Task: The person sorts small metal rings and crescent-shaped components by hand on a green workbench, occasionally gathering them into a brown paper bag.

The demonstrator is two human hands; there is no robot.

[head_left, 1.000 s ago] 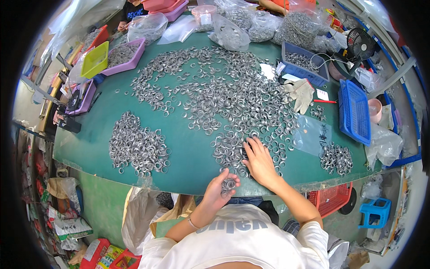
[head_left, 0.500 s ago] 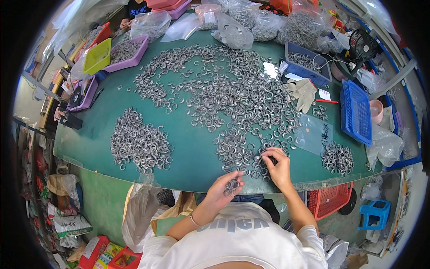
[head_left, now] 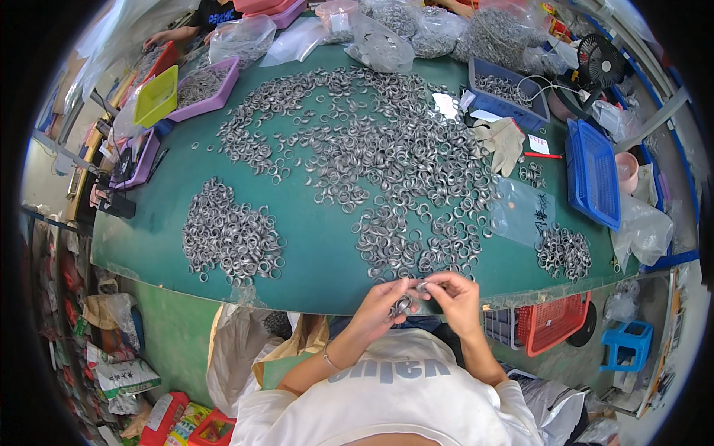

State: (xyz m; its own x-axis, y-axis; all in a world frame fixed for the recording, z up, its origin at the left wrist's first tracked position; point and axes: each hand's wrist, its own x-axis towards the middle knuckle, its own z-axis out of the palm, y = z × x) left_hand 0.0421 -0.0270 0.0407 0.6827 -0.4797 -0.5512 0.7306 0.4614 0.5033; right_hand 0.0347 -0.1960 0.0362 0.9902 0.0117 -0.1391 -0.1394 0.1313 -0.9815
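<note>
Several grey metal rings sit in my left hand, its fingers curled round them just past the table's near edge. Beside it, my right hand pinches a single metal ring between thumb and fingers. The fingertips of both hands are close together; whether they touch is hard to tell. Just beyond them on the green table lies a loose group of metal rings. It runs up into a large spread of rings. A separate heap of rings lies to the left, a smaller heap to the right.
A clear plastic bag and a glove lie on the right, near a blue basket. Ring-filled tubs, including a purple one and a blue-grey one, stand farther back. Another person's arm shows at the far left.
My right hand has drawn back from the rings on the table to beside my left hand, a ring now visible in its pinch. My left hand has shifted slightly right.
</note>
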